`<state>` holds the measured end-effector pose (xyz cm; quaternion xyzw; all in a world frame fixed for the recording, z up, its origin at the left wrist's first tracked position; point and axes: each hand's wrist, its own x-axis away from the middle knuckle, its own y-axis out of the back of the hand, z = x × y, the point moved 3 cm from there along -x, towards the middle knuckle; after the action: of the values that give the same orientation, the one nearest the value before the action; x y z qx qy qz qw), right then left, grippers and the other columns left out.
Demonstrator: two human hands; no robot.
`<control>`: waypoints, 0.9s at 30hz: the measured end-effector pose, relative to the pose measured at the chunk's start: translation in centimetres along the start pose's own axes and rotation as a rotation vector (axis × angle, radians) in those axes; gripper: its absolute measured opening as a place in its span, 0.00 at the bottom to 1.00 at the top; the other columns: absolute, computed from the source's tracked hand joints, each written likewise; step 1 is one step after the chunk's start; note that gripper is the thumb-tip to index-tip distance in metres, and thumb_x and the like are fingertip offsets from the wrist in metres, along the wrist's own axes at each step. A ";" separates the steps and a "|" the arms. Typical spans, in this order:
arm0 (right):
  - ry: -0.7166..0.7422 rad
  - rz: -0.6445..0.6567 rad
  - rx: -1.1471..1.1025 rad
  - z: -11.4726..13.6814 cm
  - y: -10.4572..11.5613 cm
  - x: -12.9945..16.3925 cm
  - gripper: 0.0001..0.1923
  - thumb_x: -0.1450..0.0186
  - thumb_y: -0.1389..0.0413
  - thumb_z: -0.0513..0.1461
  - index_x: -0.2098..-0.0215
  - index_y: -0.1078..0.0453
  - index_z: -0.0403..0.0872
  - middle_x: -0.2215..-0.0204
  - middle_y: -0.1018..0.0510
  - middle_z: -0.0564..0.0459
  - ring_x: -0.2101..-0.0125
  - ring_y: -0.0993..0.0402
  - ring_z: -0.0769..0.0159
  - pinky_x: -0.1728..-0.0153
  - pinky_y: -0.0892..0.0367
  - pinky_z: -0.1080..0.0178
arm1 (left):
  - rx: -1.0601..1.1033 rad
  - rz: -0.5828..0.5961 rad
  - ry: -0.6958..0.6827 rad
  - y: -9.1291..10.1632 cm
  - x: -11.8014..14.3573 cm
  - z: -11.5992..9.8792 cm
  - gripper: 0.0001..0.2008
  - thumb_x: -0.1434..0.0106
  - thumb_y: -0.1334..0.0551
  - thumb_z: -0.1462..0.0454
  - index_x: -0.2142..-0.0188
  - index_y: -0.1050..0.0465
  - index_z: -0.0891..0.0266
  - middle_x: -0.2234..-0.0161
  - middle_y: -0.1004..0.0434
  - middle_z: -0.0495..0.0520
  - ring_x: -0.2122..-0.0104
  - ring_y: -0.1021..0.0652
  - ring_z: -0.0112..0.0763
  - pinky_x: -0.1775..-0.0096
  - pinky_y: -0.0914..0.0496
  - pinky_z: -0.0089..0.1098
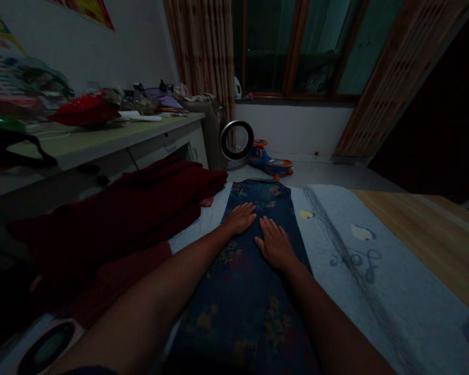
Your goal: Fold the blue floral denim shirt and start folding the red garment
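my forearms [168,281] reach over the dark floral cloth [238,291], flat beneath my left hand [240,217] and right hand [276,246], their fingers [269,229] extended and gripping nothing; maroon fabric [140,203] heaps left of my fingers, pale blanket [328,291] right.

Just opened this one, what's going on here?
A person has both bare hands palm-down on a dark blue floral cloth, laid out in a long strip over a pale blanket. The left hand lies a little farther away than the right hand, with a small gap between them. Neither hand appears to grip the cloth. A heap of dark red fabric lies to the left.
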<state>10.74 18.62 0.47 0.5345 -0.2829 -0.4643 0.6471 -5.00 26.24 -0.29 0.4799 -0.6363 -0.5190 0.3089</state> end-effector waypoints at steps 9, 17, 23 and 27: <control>-0.007 -0.008 0.004 0.2 0.1 0.0 0.32 0.30 0.56 0.48 0.31 0.51 0.46 0.32 0.50 0.47 0.33 0.55 0.53 0.37 0.55 0.47 | -0.091 0.074 0.165 0.9 -6.3 3.0 0.33 0.31 0.56 0.46 0.35 0.45 0.65 0.33 0.50 0.65 0.33 0.48 0.47 0.38 0.49 0.48; -0.019 0.014 0.004 0.2 0.2 0.0 0.33 0.30 0.56 0.48 0.31 0.52 0.45 0.31 0.52 0.47 0.33 0.56 0.54 0.37 0.55 0.47 | -0.117 -0.020 0.271 0.2 -8.0 3.9 0.35 0.33 0.56 0.43 0.35 0.45 0.61 0.32 0.51 0.63 0.33 0.48 0.50 0.38 0.50 0.52; -0.023 0.033 0.038 0.2 0.1 0.0 0.34 0.30 0.58 0.50 0.31 0.53 0.43 0.31 0.53 0.46 0.33 0.57 0.54 0.36 0.56 0.48 | -0.149 -0.155 0.263 0.9 -4.6 2.6 0.26 0.28 0.58 0.55 0.36 0.44 0.64 0.34 0.46 0.60 0.34 0.47 0.41 0.36 0.54 0.48; -0.020 0.034 0.054 0.1 0.0 0.0 0.34 0.30 0.59 0.50 0.31 0.54 0.43 0.31 0.54 0.45 0.33 0.57 0.54 0.36 0.57 0.47 | -0.138 -0.150 0.136 0.8 0.1 1.3 0.25 0.28 0.56 0.55 0.36 0.43 0.63 0.34 0.45 0.59 0.34 0.46 0.40 0.36 0.53 0.47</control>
<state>10.62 18.61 0.49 0.5421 -0.3108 -0.4510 0.6373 -6.42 26.65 0.16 0.5377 -0.5389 -0.5496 0.3442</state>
